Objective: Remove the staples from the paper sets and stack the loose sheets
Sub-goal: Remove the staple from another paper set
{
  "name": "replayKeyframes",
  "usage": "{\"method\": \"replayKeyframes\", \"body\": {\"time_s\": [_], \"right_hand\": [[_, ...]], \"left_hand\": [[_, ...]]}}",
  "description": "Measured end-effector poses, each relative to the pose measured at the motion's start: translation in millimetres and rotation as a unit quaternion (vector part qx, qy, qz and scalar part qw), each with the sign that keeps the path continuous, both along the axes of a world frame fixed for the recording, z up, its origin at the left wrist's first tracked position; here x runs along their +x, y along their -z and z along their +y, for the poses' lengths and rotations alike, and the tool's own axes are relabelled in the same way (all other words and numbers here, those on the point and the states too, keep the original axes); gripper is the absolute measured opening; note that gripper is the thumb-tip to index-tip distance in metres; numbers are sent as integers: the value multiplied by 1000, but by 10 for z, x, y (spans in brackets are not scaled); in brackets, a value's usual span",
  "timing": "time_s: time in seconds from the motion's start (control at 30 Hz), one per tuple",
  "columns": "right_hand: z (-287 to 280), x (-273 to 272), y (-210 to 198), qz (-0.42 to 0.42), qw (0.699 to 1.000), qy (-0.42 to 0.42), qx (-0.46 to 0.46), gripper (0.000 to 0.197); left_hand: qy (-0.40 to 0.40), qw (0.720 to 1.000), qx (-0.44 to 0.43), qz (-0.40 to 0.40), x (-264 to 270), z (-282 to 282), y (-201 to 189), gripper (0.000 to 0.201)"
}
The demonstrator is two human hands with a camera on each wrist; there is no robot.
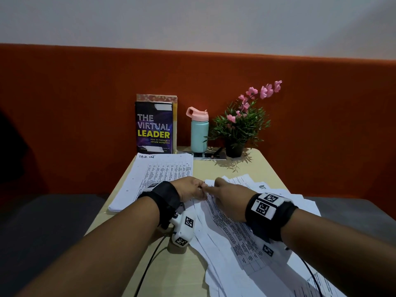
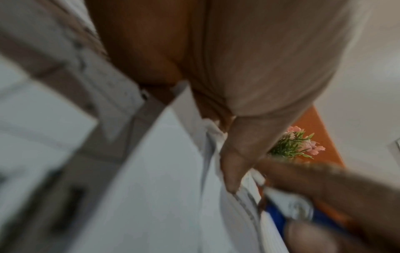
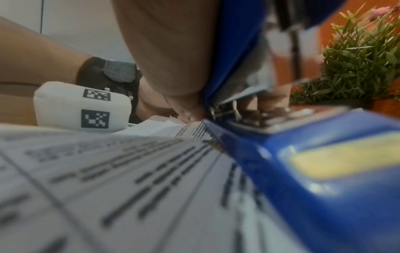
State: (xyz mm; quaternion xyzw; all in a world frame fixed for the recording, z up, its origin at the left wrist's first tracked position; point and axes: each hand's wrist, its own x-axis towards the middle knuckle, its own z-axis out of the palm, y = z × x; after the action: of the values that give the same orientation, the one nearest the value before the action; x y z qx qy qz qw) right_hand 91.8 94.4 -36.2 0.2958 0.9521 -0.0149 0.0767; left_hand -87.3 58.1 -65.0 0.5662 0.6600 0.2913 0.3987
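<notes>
Neat stack (image 1: pixel 158 174) sat far left, likely for freed sheets. Left hand (image 1: pixel 192 189) pinched the stapled set's (image 1: pixel 227 219) corner to steady it; right hand (image 1: pixel 227 200) gripped a blue stapler (image 3: pixel 303 171), its metal tip at that corner, apparently prying a staple.

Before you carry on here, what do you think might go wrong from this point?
The left hand pinches the printed white paper set right beside the blue metal staple tool in the right hand; a slip may nick fingertips or tear that corner. The loose fanned sheets overhang the beige table and may slide off.
</notes>
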Motion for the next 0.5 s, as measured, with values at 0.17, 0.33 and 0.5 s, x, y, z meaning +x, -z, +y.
{"method": "replayKeyframes", "body": {"time_s": [0.17,0.33,0.5], "right_hand": [[25,-87,-45,41,999,-6,-10,53],[46,164,-118,113,992,16,-63,61],[-48,363,-158,129,985,40,-106,72]], "left_hand": [[-1,1000,8,1,28,-26,18,12],[-36,999,-1,5,22,-8,-60,16],[-89,995,40,-39,-39,-27,-271,21]]}}
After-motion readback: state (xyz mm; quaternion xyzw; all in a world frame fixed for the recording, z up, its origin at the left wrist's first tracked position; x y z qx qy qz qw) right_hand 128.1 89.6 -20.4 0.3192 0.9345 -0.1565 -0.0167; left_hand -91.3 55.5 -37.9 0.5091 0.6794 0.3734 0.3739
